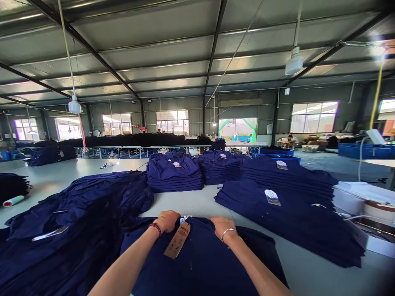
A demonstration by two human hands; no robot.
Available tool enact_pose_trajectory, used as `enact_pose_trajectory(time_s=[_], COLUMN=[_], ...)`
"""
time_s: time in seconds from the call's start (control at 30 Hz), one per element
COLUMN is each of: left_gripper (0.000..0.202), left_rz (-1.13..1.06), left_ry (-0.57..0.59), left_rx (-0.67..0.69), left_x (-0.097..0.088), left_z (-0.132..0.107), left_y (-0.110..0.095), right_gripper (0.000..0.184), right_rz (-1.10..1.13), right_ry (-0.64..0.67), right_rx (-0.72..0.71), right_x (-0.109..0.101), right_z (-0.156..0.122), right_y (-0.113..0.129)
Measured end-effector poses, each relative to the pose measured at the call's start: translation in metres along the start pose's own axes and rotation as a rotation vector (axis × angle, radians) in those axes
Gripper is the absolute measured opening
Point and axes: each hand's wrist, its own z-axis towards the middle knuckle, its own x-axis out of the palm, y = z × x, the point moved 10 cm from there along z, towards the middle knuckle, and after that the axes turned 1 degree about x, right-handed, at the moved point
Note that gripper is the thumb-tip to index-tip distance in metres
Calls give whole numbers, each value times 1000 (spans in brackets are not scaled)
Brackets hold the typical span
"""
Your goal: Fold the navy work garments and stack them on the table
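Note:
Both my hands rest at the top edge of a navy garment lying on the white work table right in front of me. My left hand, with a red beaded bracelet, is curled on the fabric to the left of the collar. My right hand, with a silver bangle, grips the fabric on the other side. A brown kraft hang tag lies on the garment between them. Beyond my hands, folded navy garment stacks carry small tags.
A large navy pile lies to my left, and a wide stack lies to my right. A white box sits at the right table edge. Blue crates and long tables of dark stacks stand farther back, with a seated person.

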Motion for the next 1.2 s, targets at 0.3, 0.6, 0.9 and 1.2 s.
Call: enact_pose_trajectory(time_s=[0.3,0.6,0.9,1.2], left_gripper=[26,39,34,32], left_rz=[-90,-263,-627,-672], left_ry=[-92,-275,-157,-403], left_rx=[-104,-200,-60,-66], left_x=[62,75,96,110], left_z=[54,66,96,96], left_y=[12,13,-4,6], right_gripper=[50,60,35,27], right_rz=[29,351,585,687], right_ry=[-121,-346,-135,-331], right_rx=[12,-35,-103,-94], right_x=[61,69,111,128], right_z=[52,73,104,85], right_y=[-25,-13,23,14])
